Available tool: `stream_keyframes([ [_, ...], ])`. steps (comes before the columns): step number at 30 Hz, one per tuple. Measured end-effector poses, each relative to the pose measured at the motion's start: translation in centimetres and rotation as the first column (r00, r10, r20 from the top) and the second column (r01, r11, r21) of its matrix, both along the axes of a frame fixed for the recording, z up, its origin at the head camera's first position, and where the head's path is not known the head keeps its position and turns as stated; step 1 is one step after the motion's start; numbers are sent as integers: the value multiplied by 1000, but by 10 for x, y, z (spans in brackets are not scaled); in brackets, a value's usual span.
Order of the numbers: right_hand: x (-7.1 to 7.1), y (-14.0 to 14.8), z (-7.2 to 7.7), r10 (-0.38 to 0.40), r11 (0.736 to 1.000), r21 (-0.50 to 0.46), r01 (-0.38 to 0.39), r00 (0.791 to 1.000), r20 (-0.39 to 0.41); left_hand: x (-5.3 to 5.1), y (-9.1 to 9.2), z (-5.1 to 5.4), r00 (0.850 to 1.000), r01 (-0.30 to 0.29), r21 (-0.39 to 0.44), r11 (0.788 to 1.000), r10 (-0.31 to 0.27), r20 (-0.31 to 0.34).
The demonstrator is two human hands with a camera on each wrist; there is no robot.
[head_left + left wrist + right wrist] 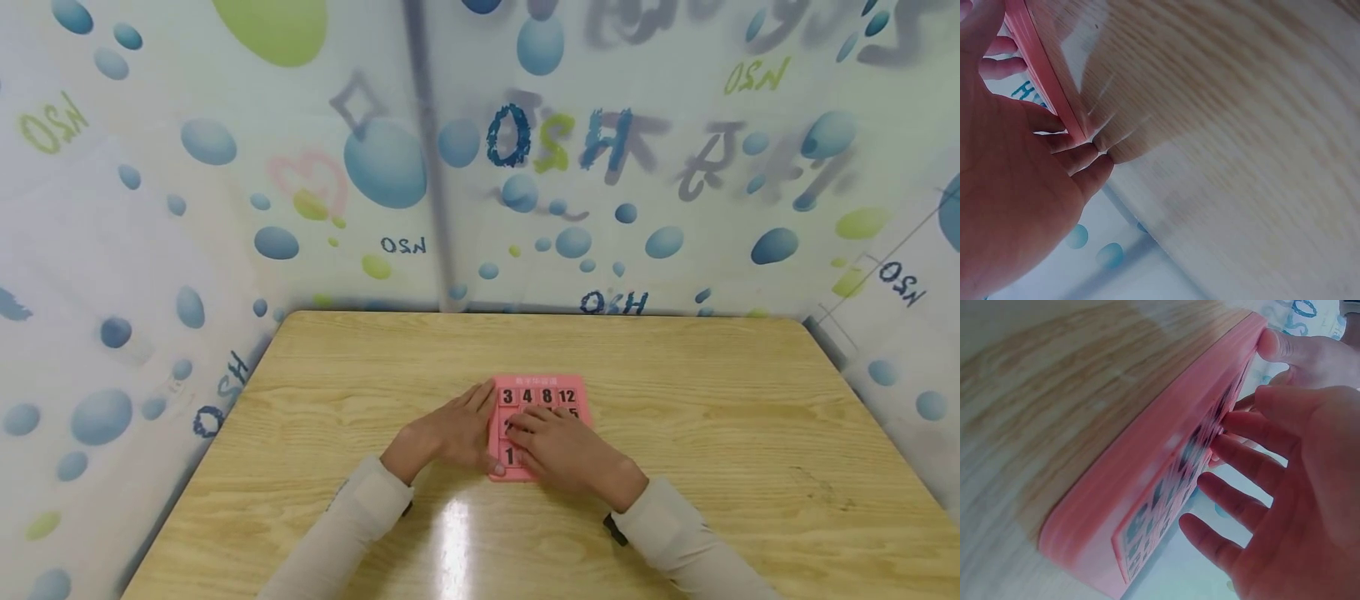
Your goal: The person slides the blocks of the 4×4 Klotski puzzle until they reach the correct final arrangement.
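A pink number slide puzzle [508, 477] lies flat on the table, its black numbered tiles partly hidden under my right hand. Tiles 3, 4, 8 and 12 show along its far row; 2 and 1 show down the left column. My left hand [459, 432] holds the puzzle's left side, thumb at the near left corner and fingers along the edge. Over the middle and right of the tiles reaches my right hand [564, 450]. In the right wrist view its fingers [1247, 459] are spread and nearly straight, with the foremost fingertips touching the tiles.
The wooden table [360, 358] extends around the puzzle on all sides. Behind it and at both sides hangs a pale curtain [315, 275] printed with blue and green drops. A bright light reflection [453, 542] lies on the near tabletop.
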State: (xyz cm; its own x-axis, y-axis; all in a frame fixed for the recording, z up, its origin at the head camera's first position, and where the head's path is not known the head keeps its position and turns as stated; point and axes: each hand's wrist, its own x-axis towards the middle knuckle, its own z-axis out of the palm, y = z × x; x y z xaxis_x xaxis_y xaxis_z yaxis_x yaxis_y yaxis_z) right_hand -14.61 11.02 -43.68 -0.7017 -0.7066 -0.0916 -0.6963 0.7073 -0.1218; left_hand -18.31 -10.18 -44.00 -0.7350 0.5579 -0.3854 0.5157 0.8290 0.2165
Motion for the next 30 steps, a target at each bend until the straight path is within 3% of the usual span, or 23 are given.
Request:
stream_keyframes([
  [30,-2,-4,-2,-54,997,59,54,999,-6,0,0,0,999,-28,17,999,28,31],
])
